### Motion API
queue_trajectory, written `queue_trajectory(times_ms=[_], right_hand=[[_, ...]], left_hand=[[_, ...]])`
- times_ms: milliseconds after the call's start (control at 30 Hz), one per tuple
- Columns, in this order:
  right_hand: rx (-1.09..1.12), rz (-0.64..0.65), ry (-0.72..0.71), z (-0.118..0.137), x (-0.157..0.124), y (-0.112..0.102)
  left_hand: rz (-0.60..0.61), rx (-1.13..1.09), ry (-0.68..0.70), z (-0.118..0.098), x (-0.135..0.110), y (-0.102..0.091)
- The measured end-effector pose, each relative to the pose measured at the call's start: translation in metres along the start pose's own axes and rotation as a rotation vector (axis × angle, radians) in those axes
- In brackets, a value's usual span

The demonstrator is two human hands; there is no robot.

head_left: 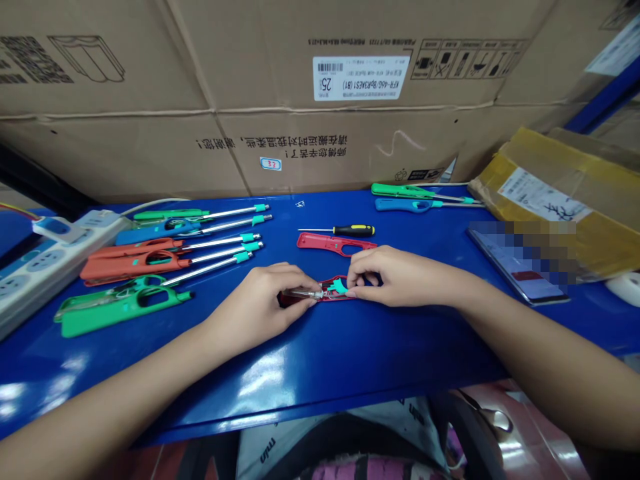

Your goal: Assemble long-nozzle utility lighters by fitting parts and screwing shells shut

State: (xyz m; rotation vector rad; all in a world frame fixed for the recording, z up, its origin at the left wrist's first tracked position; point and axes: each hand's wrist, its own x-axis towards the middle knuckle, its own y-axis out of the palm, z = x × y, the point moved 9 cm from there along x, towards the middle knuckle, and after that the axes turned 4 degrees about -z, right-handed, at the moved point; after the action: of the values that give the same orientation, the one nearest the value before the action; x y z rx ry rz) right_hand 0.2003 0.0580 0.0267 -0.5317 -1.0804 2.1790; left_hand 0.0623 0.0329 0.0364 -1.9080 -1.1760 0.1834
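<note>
An opened red lighter (pixel 327 297) lies on the blue table between my hands, its inside facing up. My left hand (pixel 273 297) closes round its left end, where a clear fuel tank (pixel 305 293) shows between thumb and fingers. My right hand (pixel 383 277) pinches at the right side, beside the teal trigger piece (pixel 339 287); the fingers hide most of that end. Just behind lies the other red casing half (pixel 320 241), hollow side up. A black and yellow screwdriver (pixel 354 231) rests beyond it.
Several lighters in green, blue and orange (pixel 135 263) lie at left, by a white power strip (pixel 65 260). A green lighter (pixel 405 191) and a blue lighter (pixel 405 205) lie at back right, near a phone (pixel 515 263) and a taped carton (pixel 555 193). Large cardboard (pixel 280 80) stands behind.
</note>
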Motion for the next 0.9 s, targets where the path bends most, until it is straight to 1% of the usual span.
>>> queue_trajectory(times_ms=[100,267,400,500,667,800,900], right_hand=[[-0.031,-0.012,-0.014,-0.001,0.001,0.0],[-0.056,-0.039,-0.031,0.0,0.001,-0.003],[-0.043,-0.042,-0.032,0.002,0.001,-0.005],[-0.02,-0.046,-0.01,0.0,0.001,-0.006],[-0.008,-0.031,0.056,-0.009,0.002,-0.004],[0.036,-0.012,0.027,-0.005,0.002,-0.002],[-0.002,-0.012,-0.054,0.003,0.001,-0.003]], left_hand=[[0.004,-0.008,0.043,-0.004,0.0,0.0],[-0.028,0.065,0.125,-0.009,-0.001,-0.001],[-0.019,0.124,0.155,-0.012,-0.001,0.0],[-0.014,0.15,0.154,-0.013,-0.002,0.0],[-0.013,0.115,0.134,-0.008,-0.002,0.001],[-0.028,0.093,0.128,-0.005,-0.001,0.0],[-0.025,0.089,0.124,-0.005,-0.001,0.0]])
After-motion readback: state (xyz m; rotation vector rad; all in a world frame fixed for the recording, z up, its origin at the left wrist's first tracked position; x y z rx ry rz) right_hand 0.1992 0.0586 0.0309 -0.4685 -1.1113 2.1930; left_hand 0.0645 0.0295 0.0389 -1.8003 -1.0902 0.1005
